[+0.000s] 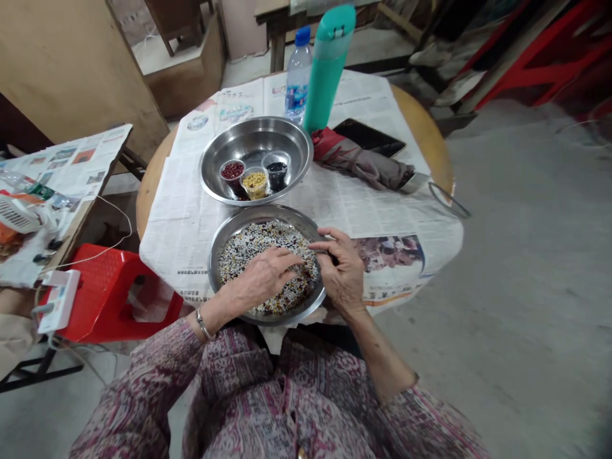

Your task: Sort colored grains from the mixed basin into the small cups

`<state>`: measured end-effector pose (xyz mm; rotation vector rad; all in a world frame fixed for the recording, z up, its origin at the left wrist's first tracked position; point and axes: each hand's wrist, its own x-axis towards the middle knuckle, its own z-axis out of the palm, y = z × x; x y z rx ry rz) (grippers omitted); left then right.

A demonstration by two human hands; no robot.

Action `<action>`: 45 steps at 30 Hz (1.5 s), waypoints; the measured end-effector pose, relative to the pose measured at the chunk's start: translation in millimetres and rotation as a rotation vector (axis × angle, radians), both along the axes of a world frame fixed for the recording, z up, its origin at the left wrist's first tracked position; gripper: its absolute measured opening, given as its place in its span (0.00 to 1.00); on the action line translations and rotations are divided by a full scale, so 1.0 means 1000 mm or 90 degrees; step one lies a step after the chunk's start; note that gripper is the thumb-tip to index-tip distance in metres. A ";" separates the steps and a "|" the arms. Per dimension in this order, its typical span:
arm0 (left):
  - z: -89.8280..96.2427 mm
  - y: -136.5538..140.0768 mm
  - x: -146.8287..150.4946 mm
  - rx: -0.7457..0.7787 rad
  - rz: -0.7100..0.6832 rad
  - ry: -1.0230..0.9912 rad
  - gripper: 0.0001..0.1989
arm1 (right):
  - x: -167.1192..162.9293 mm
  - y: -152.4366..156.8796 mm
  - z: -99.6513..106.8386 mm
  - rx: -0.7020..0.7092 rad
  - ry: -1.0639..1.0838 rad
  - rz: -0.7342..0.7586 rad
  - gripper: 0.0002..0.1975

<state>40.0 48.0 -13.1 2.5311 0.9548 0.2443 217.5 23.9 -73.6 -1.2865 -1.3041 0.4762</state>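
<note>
A steel bowl (220,237) of mixed white, yellow, black and dark red grains (261,239) stands at the table's near edge. My left hand (265,274) hangs low over the grains, its thumb and fingers stretched out and apart. At the bowl's right rim is my right hand (342,271), fingers curled with thumb and forefinger close together; whatever they hold is hidden. Just beyond, a larger steel bowl (210,143) bears three clear cups: one of red beans (233,171), one of yellow beans (255,183) and one of black beans (276,168).
Newspaper (172,210) covers the round table. Behind the far bowl stand a water bottle (298,73) and a green bottle (329,67). A folded umbrella (363,162) and a dark phone (370,137) lie to the right. A red stool (108,299) and power strip (60,299) are left.
</note>
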 end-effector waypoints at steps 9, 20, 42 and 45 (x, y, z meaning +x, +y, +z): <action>0.002 0.038 0.004 0.089 -0.198 0.120 0.27 | 0.000 0.000 0.001 -0.008 0.023 0.006 0.12; -0.009 0.050 0.002 0.125 0.025 0.183 0.14 | 0.000 0.001 0.002 -0.004 0.022 0.005 0.12; -0.026 0.000 -0.025 0.209 -0.014 0.185 0.49 | 0.000 0.002 -0.001 0.005 0.018 0.010 0.13; -0.024 0.006 -0.017 0.245 -0.038 0.172 0.39 | 0.001 0.001 -0.001 0.005 0.019 0.009 0.13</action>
